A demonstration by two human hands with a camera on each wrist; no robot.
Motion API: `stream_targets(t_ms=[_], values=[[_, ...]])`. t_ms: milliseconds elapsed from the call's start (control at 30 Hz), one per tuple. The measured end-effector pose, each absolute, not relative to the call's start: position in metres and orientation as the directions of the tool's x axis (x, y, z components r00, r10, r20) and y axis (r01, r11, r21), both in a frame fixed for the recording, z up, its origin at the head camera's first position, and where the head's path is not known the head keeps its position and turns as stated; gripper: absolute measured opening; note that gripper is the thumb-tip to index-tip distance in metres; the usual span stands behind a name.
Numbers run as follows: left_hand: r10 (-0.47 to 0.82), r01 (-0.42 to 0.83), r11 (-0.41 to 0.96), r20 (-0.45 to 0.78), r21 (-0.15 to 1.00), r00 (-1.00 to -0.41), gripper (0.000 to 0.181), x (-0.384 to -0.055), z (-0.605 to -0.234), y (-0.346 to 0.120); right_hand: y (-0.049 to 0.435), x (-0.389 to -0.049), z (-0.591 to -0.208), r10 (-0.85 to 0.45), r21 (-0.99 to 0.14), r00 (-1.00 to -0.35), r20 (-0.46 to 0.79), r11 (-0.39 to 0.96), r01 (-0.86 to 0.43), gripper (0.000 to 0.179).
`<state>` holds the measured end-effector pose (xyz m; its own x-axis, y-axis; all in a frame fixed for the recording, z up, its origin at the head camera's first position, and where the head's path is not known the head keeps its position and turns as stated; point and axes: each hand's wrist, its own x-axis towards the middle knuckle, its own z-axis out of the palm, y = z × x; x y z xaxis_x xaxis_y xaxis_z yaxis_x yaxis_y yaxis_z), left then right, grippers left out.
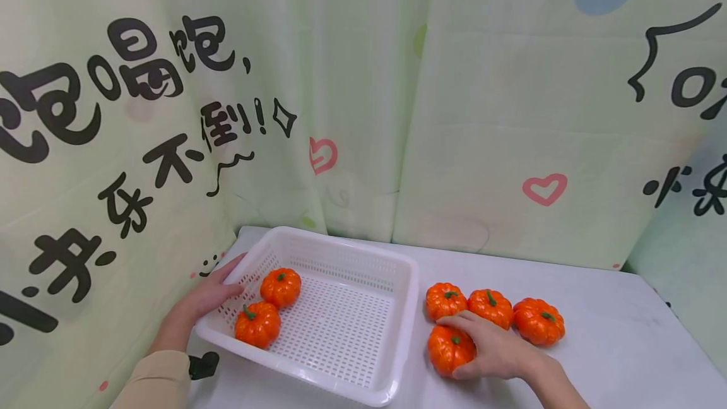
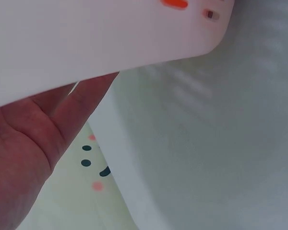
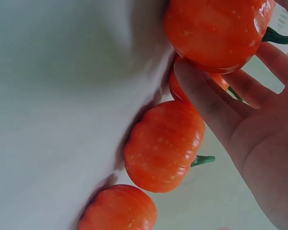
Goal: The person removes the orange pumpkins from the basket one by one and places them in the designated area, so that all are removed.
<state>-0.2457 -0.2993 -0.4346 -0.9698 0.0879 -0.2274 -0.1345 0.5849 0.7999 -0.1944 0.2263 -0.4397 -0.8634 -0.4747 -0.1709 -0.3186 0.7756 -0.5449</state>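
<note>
A white perforated plastic basket (image 1: 344, 326) stands slightly askew on the table with two small, glossy orange pumpkins inside, one at the back (image 1: 281, 288) and one in front (image 1: 258, 325). My left hand (image 1: 211, 294) holds the basket's left rim; in the left wrist view the fingers go up behind the basket wall (image 2: 86, 43), and their tips are hidden. To the right of the basket, my right hand (image 1: 500, 347) grips the nearest pumpkin (image 1: 445, 353) between thumb and fingers. The right wrist view shows that pumpkin (image 3: 216, 33) against the fingers, its green stem towards the palm.
Behind the right hand, a row of three more pumpkins sits on the table: left (image 1: 445, 299), middle (image 1: 491, 309) and right (image 1: 539, 322). A pale printed curtain (image 1: 477, 112) hangs along the back and sides of the white table (image 1: 619, 333).
</note>
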Motion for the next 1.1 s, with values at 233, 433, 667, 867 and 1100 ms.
stream_targets(t_ms=[233,433,667,867,1100], values=[[0.085,-0.135,0.585,-0.226,0.8,-0.97,0.074,-0.249,-0.439,-0.301,0.225,-0.192,-0.443,-0.492,-0.555,-0.858,-0.149,0.759,-0.339,0.069],[0.081,-0.142,0.58,-0.231,0.802,-0.97,0.075,-0.25,-0.44,-0.302,0.226,-0.193,-0.441,-0.483,-0.55,-0.863,-0.146,0.765,-0.335,0.072],[0.083,-0.136,0.579,-0.224,0.804,-0.971,0.076,-0.249,-0.439,-0.302,0.231,-0.192,-0.431,-0.484,-0.591,-0.865,-0.133,0.74,-0.323,0.073],[0.088,-0.13,0.58,-0.22,0.804,-0.972,0.075,-0.25,-0.439,-0.302,0.233,-0.196,-0.42,-0.511,-0.573,-0.856,-0.08,0.726,-0.38,0.073],[0.086,-0.13,0.586,-0.221,0.8,-0.972,0.076,-0.249,-0.439,-0.302,0.225,-0.207,-0.401,-0.52,-0.542,-0.854,-0.022,0.724,-0.427,0.071]])
